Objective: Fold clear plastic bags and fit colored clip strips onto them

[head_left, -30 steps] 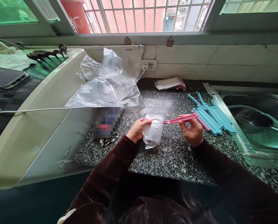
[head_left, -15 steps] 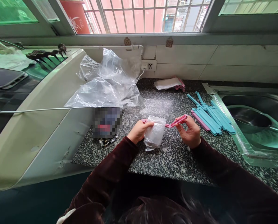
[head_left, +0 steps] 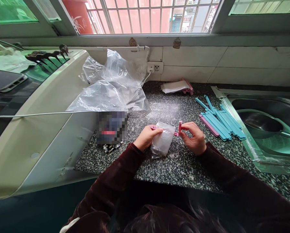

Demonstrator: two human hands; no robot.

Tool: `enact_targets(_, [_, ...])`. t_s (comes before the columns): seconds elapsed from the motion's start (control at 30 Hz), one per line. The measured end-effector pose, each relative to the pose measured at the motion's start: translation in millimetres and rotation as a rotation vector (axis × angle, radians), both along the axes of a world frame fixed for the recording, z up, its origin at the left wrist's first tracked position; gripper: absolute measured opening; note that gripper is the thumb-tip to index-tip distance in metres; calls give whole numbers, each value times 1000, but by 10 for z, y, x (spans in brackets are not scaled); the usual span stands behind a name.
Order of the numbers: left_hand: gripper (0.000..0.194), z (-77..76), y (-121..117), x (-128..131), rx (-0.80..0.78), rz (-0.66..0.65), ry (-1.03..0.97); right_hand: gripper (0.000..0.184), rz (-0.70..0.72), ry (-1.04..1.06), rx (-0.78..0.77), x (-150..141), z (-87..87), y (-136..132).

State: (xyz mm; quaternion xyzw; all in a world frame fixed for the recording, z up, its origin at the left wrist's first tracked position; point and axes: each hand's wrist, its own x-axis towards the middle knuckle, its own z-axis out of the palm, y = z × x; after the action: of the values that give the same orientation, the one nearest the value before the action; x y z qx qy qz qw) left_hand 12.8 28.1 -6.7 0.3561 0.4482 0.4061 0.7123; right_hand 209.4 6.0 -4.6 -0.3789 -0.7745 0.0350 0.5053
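Note:
Over the counter, my left hand is closed on a small clear plastic bag, thumb on its front near the top edge. One arm of a pink bag sealing clip runs behind the bag; a bit of it shows by my left fingers. At the bag's right side the clip's other arm stands up nearly upright from the hinge. My right hand pinches that raised arm between thumb and fingers. Several blue sealing clips and a pink one lie to the right of my right hand.
A stack of plastic bags with pink clips lies by the wall. Large crumpled clear bags are at the back left, a white cable crossing in front. A blurred dark object sits left. At right is a sink holding a pan.
My right hand has moved left, swinging the clip's free arm from stretched out to the right up to nearly upright. The bag has shifted slightly right and tilted in my left hand.

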Motion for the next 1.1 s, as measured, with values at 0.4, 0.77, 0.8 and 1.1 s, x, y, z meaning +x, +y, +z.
enact_targets(0.4, [38, -42, 4, -4, 44, -75, -25, 7, 11, -55, -33, -25, -20, 9])
enact_targets(0.77, [45, -33, -2, -8, 93, -98, 21, 8, 3, -78, -63, -17, -58, 27])
enact_targets(0.8, [45, -37, 0, -10, 95, -101, 32, 8, 5, -83, -62, -18, -60, 29])
enact_targets(1.1, [46, -9, -5, -9, 49, -123, 23, 7, 21, -133, -62, -43, -66, 33])
